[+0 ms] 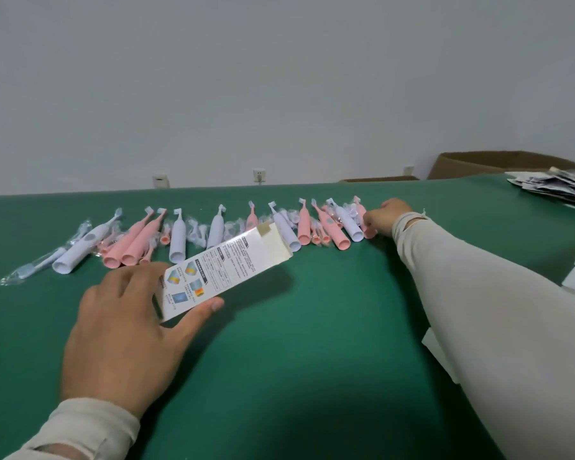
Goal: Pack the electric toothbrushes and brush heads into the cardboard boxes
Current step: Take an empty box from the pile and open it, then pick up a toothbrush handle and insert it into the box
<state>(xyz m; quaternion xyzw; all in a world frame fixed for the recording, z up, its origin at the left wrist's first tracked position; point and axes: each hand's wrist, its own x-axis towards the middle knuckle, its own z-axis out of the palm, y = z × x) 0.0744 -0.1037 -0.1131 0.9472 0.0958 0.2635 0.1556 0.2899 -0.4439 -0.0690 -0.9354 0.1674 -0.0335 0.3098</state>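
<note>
A green bench (312, 327) meets a pale wall (279, 78) carrying sockets (259, 175); leaflets (555, 184) are stacked far right.

Two bare hands, long pale sleeves.

I see a left hand (120, 330) and a right hand (387, 215), both ungloved, with no rings or watch showing. Each arm wears a light beige knit sleeve (485, 310), ribbed at the cuff; the right cuff has a small loose thread.
</note>
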